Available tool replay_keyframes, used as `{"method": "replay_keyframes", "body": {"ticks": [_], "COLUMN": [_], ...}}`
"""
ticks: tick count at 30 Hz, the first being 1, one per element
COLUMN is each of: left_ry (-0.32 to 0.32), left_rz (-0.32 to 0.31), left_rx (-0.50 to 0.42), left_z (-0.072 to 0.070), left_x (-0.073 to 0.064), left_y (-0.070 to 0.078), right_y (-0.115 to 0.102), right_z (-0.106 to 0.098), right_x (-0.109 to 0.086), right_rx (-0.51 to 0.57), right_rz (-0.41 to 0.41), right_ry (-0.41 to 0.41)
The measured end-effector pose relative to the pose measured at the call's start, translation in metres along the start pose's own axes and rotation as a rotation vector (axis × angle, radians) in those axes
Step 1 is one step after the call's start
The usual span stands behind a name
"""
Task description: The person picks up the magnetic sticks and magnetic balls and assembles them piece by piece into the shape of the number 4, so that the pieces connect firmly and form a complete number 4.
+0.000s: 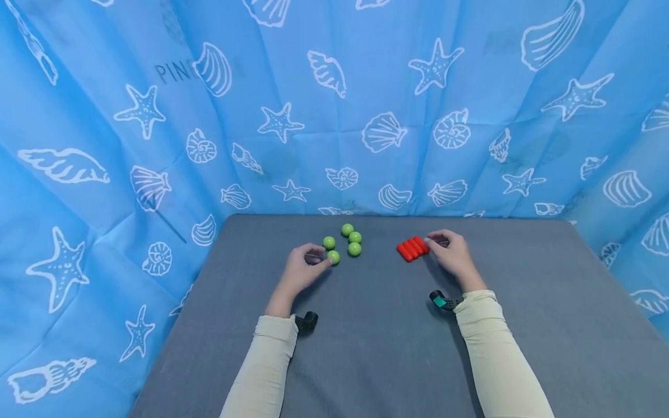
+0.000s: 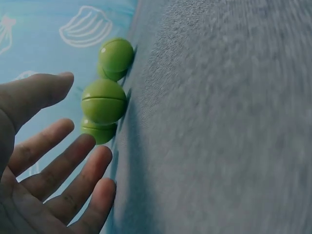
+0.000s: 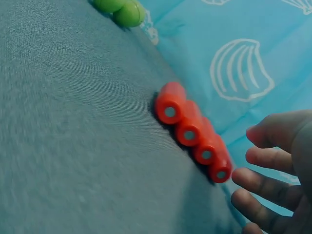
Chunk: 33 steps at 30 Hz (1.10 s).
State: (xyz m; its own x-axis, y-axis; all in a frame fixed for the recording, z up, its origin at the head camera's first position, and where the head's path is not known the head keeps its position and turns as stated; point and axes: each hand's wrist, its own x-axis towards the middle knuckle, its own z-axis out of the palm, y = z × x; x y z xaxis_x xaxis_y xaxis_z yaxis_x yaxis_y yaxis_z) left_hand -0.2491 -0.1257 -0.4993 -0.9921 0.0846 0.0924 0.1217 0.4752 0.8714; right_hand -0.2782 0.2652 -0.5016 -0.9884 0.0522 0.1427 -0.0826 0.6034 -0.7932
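Observation:
Several green balls (image 1: 355,249) lie in a loose cluster at the table's far side. My left hand (image 1: 303,270) is beside the nearest ball (image 1: 333,257), thumb and fingers spread apart. In the left wrist view, green balls with a seam round the middle (image 2: 104,102) sit just beyond the fingertips (image 2: 102,158). To the right, several red cylinders (image 1: 413,248) lie side by side in a row. My right hand (image 1: 452,253) is at the right end of that row. The right wrist view shows grey discs on the ends of the red cylinders (image 3: 169,112), with loosely bent fingers (image 3: 248,178) close by.
A grey cloth-covered table (image 1: 376,348) runs beneath both arms. Behind it and along its sides hangs a blue curtain (image 1: 313,157) with white seashells and starfish. Each wrist wears a dark camera mount (image 1: 307,321).

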Motion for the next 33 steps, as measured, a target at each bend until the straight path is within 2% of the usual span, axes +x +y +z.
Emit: {"method": "replay_keyframes", "body": {"ticks": [3, 11, 18, 28, 33], "left_ry": [0.009, 0.021, -0.026, -0.020, -0.019], "left_rz": [-0.022, -0.049, -0.030, 0.002, -0.005], "left_rx": [0.007, -0.002, 0.020, 0.024, 0.020], "left_z": [0.001, 0.007, 0.016, 0.015, 0.014], "left_x": [0.000, 0.000, 0.005, 0.005, 0.005], "left_y": [0.001, 0.001, -0.001, 0.000, -0.002], "right_y": [-0.001, -0.002, 0.003, 0.003, 0.002], "right_z": [0.008, 0.014, 0.014, 0.014, 0.015], "right_x": [0.003, 0.005, 0.004, 0.002, 0.003], "right_rx": [0.018, -0.026, -0.064, -0.089, -0.103], "right_rz": [0.004, -0.001, 0.023, 0.009, 0.011], "right_ry": [-0.003, 0.003, 0.004, 0.017, 0.014]}}
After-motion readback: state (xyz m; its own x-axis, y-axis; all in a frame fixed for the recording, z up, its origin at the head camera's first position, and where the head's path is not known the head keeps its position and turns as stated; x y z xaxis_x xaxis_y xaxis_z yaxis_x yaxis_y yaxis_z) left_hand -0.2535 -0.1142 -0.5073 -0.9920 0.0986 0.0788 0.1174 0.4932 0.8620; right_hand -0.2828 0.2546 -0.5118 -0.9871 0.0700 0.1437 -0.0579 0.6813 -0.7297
